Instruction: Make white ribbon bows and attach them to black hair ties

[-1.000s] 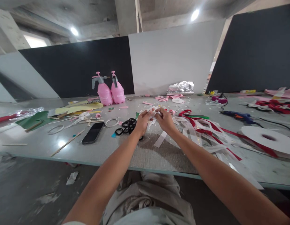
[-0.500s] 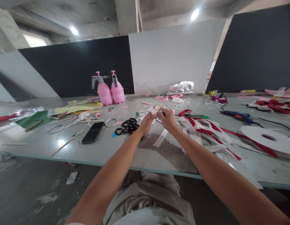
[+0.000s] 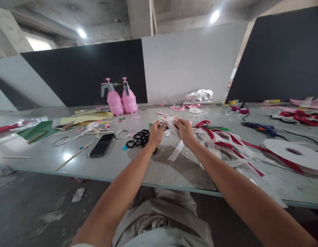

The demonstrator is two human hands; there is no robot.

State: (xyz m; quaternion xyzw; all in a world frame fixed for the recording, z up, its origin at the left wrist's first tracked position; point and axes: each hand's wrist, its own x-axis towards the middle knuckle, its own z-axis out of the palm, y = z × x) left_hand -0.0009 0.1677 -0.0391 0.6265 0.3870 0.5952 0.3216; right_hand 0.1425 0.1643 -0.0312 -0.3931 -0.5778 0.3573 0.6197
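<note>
A white printed ribbon (image 3: 170, 124), gathered in loops, is stretched between my two hands just above the table. My left hand (image 3: 157, 132) pinches its left side with thumb and fingers. On its other side my right hand (image 3: 184, 131) grips the ribbon the same way. A strip of white ribbon (image 3: 176, 152) slants down on the table below my hands. Black hair ties (image 3: 138, 138) lie in a heap left of my left hand. Right of my right hand is a tangle of red and white ribbons (image 3: 227, 144).
A phone (image 3: 101, 145) and a thin stick (image 3: 74, 156) lie to the left. Two pink spray bottles (image 3: 122, 101) stand at the back. On the right are a blue glue gun (image 3: 261, 127) and a white ribbon spool (image 3: 300, 152). The table's front edge (image 3: 174, 187) runs before my lap.
My hands have moved slightly apart, and more of the white ribbon between them now shows. Things on the table stay where they were.
</note>
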